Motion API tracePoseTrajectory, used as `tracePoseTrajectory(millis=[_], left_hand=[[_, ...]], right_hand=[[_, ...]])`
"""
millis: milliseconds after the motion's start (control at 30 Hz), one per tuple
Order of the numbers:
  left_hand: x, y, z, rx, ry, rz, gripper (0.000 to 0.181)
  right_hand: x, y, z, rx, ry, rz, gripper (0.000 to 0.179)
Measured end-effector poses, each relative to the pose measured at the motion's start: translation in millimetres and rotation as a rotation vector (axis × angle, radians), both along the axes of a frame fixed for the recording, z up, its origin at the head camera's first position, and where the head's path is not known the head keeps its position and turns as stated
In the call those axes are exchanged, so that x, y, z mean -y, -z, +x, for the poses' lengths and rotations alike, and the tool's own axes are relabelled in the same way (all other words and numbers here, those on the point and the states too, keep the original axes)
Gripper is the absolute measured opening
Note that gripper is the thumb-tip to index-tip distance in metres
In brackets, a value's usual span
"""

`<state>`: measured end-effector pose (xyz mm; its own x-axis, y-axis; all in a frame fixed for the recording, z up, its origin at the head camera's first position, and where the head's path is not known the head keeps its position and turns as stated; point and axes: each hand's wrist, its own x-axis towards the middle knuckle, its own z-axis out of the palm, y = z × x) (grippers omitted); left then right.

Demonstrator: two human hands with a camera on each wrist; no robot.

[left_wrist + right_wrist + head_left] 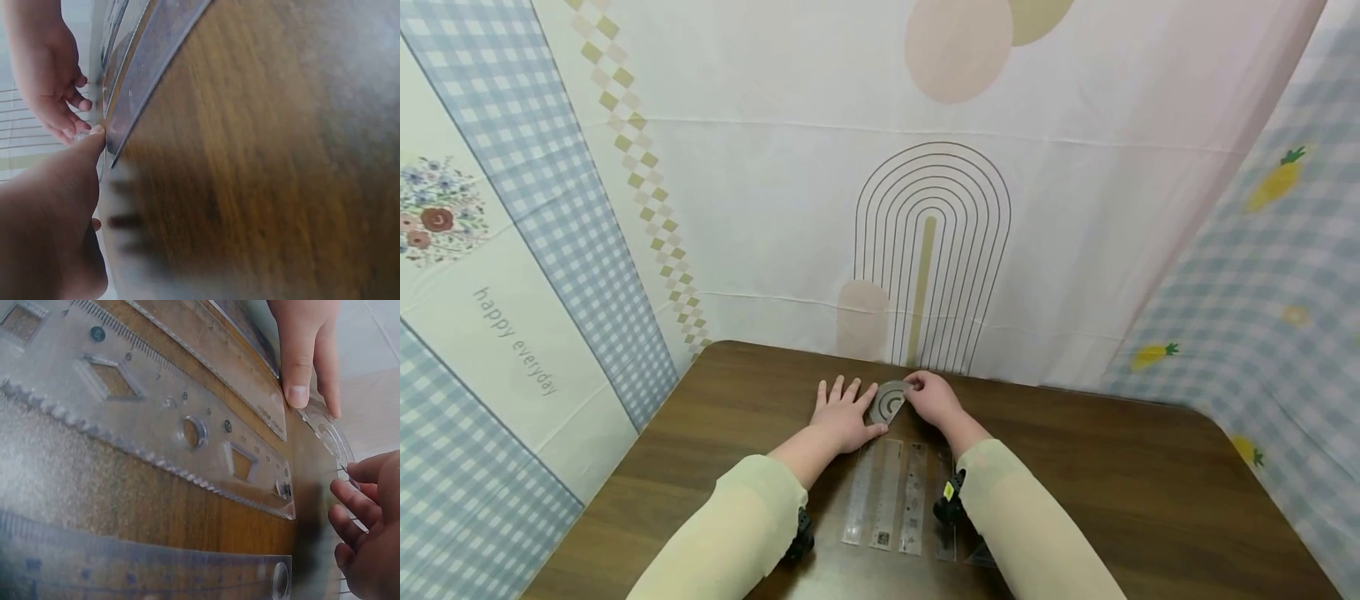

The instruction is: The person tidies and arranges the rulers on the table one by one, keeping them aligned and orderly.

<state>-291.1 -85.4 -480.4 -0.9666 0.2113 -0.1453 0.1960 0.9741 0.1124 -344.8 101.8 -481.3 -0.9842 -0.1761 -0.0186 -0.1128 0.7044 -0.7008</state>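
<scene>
A clear semicircular protractor [890,403] lies tilted at the far part of the table, behind a row of clear rulers. My left hand [842,417] is palm down with fingers spread, its thumb and index finger at the protractor's left side. With thumb and index finger, my right hand [934,400] pinches the protractor's right end. In the right wrist view the pinching fingers [359,481] are at the rim, the other fingers loosely bent. Nearest in that view is a ruler with cut-out shapes [156,406]. The left wrist view shows the left thumb [97,131] beside a ruler's end [122,128].
Several clear rulers [887,492] stand side by side, lengthwise, in front of the hands. A clear triangular piece [981,557] lies by the right forearm, partly hidden. The brown wooden table [1105,483] meets a patterned cloth backdrop [775,208] at its far edge.
</scene>
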Motion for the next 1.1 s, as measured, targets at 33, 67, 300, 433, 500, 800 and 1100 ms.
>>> tracePoseTrajectory(millis=[33,67,300,433,500,800,1100], left_hand=[[-0.3,-0.5,0.2,0.001,0.0,-0.002,0.08],[-0.5,-0.8,0.0,0.001,0.0,-0.004,0.081],[-1.1,1.6,1.8,-0.005,-0.002,0.002,0.08],[-0.1,2.9,2.1,-0.02,-0.003,-0.012,0.081],[0.8,3.5,1.8,-0.026,-0.002,-0.016,0.081],[2.8,6.0,0.5,-0.034,0.002,-0.014,0.08],[3.1,9.0,-2.7,-0.089,0.015,-0.04,0.08]], right_hand=[[0,-0.1,-0.3,-0.002,0.006,-0.011,0.023],[0,-0.2,-0.7,-0.004,0.011,-0.018,0.022],[1,-0.8,-0.1,0.02,0.003,-0.092,0.027],[2,-0.4,-0.4,0.057,-0.018,-0.141,0.032],[2,-0.1,-0.8,0.076,-0.026,-0.16,0.034],[1,2.1,-0.8,0.121,0.004,-0.231,0.037],[-4,0.0,3.5,0.125,0.043,-0.357,0.038]])
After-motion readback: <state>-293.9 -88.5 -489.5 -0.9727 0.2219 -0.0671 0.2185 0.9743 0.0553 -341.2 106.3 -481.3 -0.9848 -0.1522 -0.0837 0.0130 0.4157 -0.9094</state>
